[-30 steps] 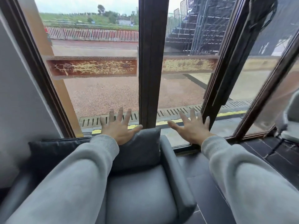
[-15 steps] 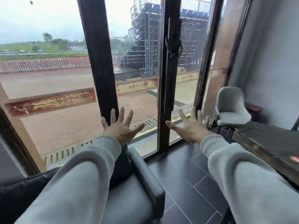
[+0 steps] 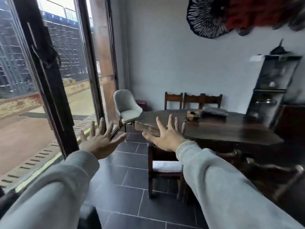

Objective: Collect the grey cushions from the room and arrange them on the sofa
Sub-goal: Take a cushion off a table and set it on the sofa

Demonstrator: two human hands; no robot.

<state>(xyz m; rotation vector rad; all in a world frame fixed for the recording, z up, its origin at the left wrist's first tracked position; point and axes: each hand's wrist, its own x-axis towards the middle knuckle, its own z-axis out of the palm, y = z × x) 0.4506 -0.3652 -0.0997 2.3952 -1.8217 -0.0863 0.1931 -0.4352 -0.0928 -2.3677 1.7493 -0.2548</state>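
A grey cushion (image 3: 214, 111) lies on the far part of the long dark wooden table (image 3: 227, 131), beside a small wooden box (image 3: 192, 115). My left hand (image 3: 100, 141) and my right hand (image 3: 166, 136) are stretched out in front of me with fingers spread, holding nothing, well short of the cushion. Only a dark corner of the sofa (image 3: 87, 215) shows at the bottom left edge.
A wooden chair with a white seat pad (image 3: 165, 169) stands at the table's near end. A pale grey armchair (image 3: 127, 108) sits in the corner by the glass doors (image 3: 47, 83). More wooden chairs (image 3: 193, 100) line the far wall; a dark cabinet (image 3: 274, 86) stands right. Dark tiled floor lies between.
The view has swung right, from the sofa and window to the room with the table. Both hands stay outstretched and spread, holding nothing.
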